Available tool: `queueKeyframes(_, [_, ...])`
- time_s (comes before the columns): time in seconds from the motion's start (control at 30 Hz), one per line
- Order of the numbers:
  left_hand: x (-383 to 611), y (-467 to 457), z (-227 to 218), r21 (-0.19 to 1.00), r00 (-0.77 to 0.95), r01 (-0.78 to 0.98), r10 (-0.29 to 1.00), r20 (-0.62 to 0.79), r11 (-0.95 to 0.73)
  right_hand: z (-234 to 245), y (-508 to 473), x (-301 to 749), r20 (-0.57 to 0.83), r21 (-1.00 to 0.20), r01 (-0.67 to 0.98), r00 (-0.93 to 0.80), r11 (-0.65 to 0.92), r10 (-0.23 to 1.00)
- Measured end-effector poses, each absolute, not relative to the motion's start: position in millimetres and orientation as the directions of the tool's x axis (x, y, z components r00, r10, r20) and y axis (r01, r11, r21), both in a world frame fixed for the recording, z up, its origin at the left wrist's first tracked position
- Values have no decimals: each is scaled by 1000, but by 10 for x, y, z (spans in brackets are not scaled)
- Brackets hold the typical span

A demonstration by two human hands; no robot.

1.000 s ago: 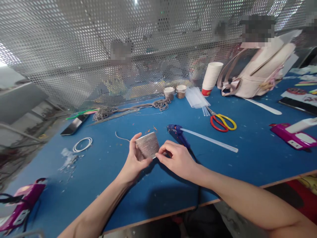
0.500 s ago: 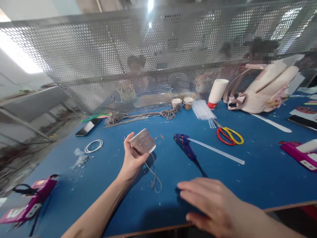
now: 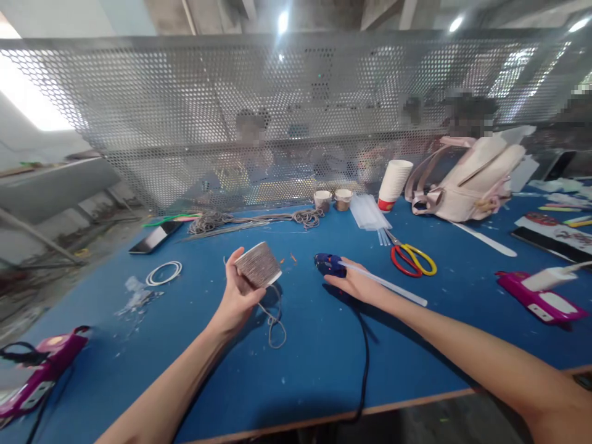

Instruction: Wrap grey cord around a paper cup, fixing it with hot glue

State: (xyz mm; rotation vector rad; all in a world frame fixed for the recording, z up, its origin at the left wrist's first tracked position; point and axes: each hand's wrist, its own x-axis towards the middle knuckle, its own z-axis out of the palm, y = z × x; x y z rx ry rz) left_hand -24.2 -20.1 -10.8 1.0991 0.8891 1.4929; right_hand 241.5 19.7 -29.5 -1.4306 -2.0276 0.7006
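My left hand (image 3: 237, 301) grips a paper cup wound with grey-brown cord (image 3: 259, 265), tilted above the table, and a loose tail of cord (image 3: 276, 325) hangs from it. Wrapped around the handle of a dark blue hot glue gun (image 3: 330, 265) is my right hand (image 3: 358, 283), its fingers partly hidden. A long clear glue stick (image 3: 398, 287) sticks out of the back of the gun and passes over the hand. The gun's black cable (image 3: 367, 351) runs down to the table's front edge.
Scissors (image 3: 413, 259), clear glue sticks (image 3: 370, 213), stacked paper cups (image 3: 395, 184) and two small wrapped cups (image 3: 343, 200) stand behind. Cord bundles (image 3: 210, 222) lie along the perforated screen (image 3: 185, 123). Purple power strips (image 3: 541, 299) sit at both sides; a pale backpack (image 3: 476, 185) is at back right.
My right hand has moved forward from the table's front and closed on the glue gun. My left hand still holds the cord-wrapped cup. The view has shifted slightly.
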Motion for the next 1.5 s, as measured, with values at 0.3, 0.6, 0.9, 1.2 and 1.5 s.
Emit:
queueKeyframes(0.3, [-308,-27,-167,927,-143,-256,959,244,-274,-326,424,2097,123,-884,387,-351,264,928])
queueKeyframes(0.6, [-436,75,-260,924,-241,-141,918,315,-355,-377,217,1783,208,-952,105,-471,288,858])
queueKeyframes(0.9, [-509,76,-261,949,-281,-176,938,205,-261,-422,195,1704,247,-934,118,-471,337,847])
queueKeyframes(1.2, [-676,121,-210,950,-397,-233,912,101,-207,-382,247,1654,241,-934,103,-527,342,815])
queueKeyframes(1.5, [-745,129,-147,954,-443,-224,893,82,-199,-314,273,1756,256,-934,96,-490,344,833])
